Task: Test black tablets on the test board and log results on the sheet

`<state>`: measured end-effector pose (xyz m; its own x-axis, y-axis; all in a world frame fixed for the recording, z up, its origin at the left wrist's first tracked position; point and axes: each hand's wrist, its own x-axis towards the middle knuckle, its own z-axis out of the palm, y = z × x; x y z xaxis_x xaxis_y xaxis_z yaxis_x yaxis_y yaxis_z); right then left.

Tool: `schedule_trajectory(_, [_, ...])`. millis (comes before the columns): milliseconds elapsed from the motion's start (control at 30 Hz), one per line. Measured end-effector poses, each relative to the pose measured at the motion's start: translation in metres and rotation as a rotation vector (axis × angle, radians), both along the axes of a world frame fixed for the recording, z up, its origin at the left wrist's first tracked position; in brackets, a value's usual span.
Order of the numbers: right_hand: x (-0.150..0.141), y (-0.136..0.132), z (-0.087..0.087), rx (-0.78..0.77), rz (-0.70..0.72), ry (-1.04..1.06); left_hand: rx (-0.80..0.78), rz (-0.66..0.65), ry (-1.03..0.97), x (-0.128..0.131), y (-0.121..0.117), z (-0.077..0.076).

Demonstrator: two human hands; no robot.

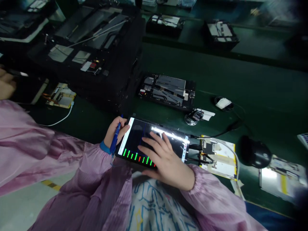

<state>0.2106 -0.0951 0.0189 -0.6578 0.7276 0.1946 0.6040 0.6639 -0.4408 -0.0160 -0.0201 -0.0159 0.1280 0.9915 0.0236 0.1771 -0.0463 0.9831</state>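
Note:
A tablet (134, 134) with a lit dark screen lies in front of me, green and red text along its near edge. Its left end is gripped by my left hand (113, 133), which also has a blue pen (116, 136) tucked between the fingers. Over the screen my right hand (163, 157) is spread, fingers apart; whether the fingertips touch the glass I cannot tell. Black cables (194, 147) run from the tablet's right end to a taped board-and-battery assembly (218, 157). Beyond the tablet lies an opened device (168, 91) with its inner parts showing.
Tall stacks of opened devices (86, 41) stand at the back left, smaller stacks (220, 32) at the back. To the right are a black rounded object (256, 152), a coiled cable (223, 103) and a metal round piece (192, 118). A co-worker's sleeve (29, 144) reaches in from the left.

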Motion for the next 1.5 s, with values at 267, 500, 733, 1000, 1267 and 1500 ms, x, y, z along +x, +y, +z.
schedule_trajectory(267, [-0.018, 0.085, 0.012, -0.058, -0.249, -0.01, 0.048, -0.001, -0.024, -0.003, -0.003, 0.0])
schedule_trajectory(500, [-0.05, 0.121, 0.015, -0.088, -0.207, 0.107, 0.088, -0.042, -0.042, -0.007, -0.005, -0.001])
schedule_trajectory(733, [-0.011, 0.082, 0.015, -0.12, -0.088, 0.355, 0.141, -0.082, -0.156, -0.01, -0.003, -0.013])
schedule_trajectory(1000, [0.053, 0.029, 0.009, -0.302, -0.332, 0.687, 0.148, -0.066, -0.109, -0.008, -0.001, -0.012])
schedule_trajectory(1267, [0.122, 0.0, 0.006, -0.127, -0.858, 1.381, 0.167, -0.009, 0.041, -0.007, 0.001, -0.006])
schedule_trajectory(1500, [0.145, -0.019, 0.012, -0.066, -0.91, 1.477, 0.182, -0.027, 0.014, -0.004, 0.003, -0.006])
